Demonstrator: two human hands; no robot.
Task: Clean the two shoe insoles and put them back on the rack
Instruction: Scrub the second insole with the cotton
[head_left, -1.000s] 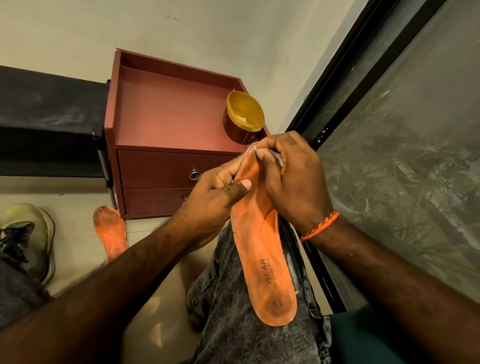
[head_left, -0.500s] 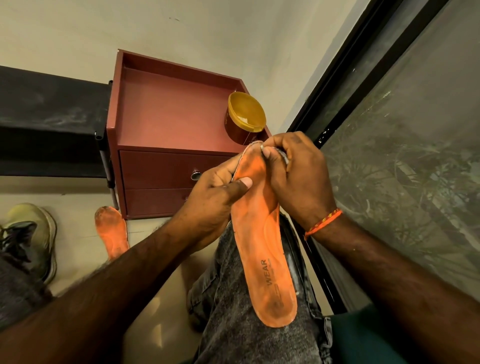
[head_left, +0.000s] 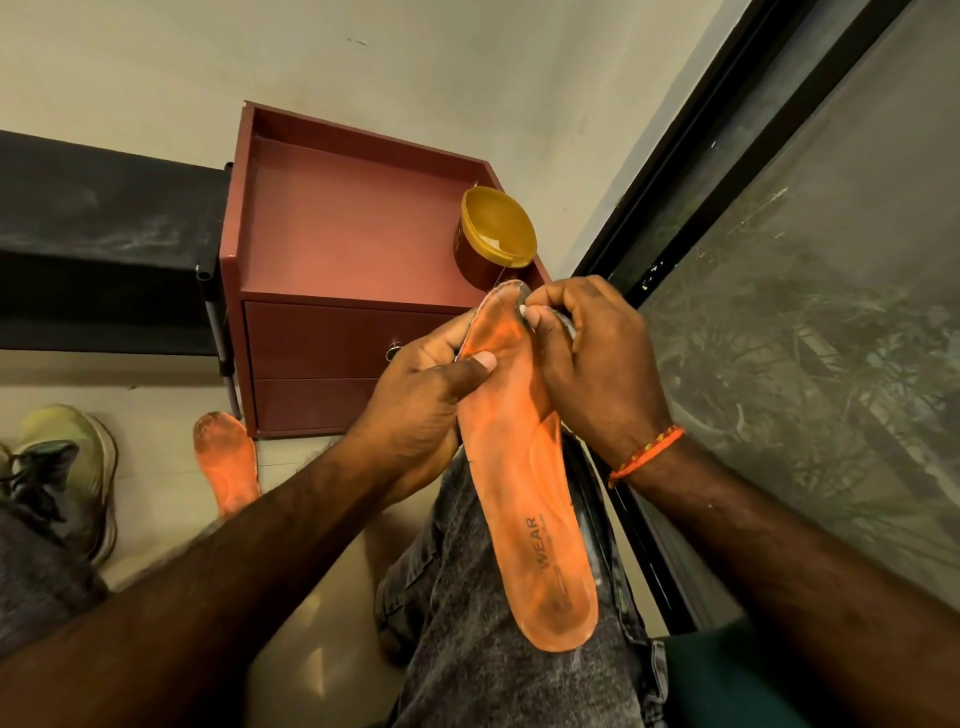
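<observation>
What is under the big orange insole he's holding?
The insole lies along a grey-jeaned leg. The left hand fingers curl beneath its toe end, mostly hidden.

second insole (head_left: 226, 470) on floor: heel end hidden behind left forearm. shoe (head_left: 67, 480) cut by left edge. right hand (head_left: 597, 364) covers toe-side edge of held insole (head_left: 524, 467); whatever it pinches there too small to tell. left hand (head_left: 415, 400) fingers hidden behind insole.

Wearing grey washed-denim jeans (head_left: 483, 639); orange braided thread bracelet (head_left: 647, 457) with yellow flecks circling right wrist. Showing bare forearms, no sleeves. Dark green fabric (head_left: 727, 675) showing lower right.
</observation>
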